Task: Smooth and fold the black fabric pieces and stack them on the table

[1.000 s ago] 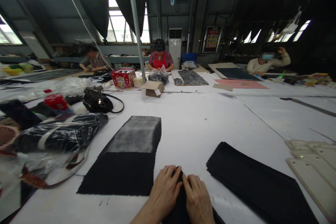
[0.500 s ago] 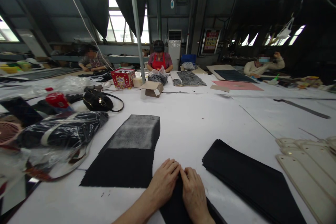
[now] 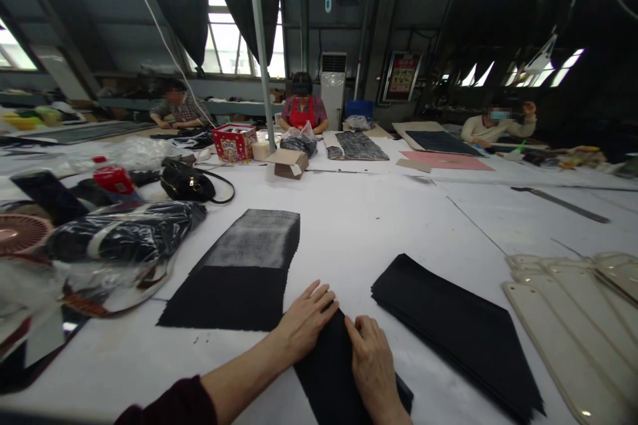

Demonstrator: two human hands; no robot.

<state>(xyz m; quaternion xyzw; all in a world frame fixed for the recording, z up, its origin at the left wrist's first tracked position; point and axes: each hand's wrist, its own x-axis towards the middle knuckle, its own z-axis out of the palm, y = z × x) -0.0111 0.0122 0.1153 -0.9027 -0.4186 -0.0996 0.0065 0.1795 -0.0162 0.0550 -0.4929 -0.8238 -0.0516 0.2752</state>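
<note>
A black fabric piece [image 3: 329, 368] lies on the white table in front of me, its far end narrow. My left hand [image 3: 306, 320] rests flat on its upper left edge, fingers stretched forward. On its right edge, my right hand [image 3: 373, 362] has its fingers curled in, thumb and forefinger pressed at the cloth. What lies under the right palm is hidden. To the left is a fanned stack of black fabric pieces [image 3: 224, 299], whose far part shows grey. Another stack of black fabric pieces [image 3: 448, 325] lies slanted to the right of my right hand.
Pale templates with holes [image 3: 553, 312] overlap at the right, below a long dark blade-like strip [image 3: 563, 204]. At the left are a plastic-wrapped package [image 3: 129, 232], a black handbag [image 3: 187, 182], a red bottle [image 3: 112, 178] and a fan [image 3: 22, 232]. Three people sit across the tables.
My hands have moved apart at the far end of the fabric piece. The left slid up and left, and more black cloth shows between them. The view shifted slightly.
</note>
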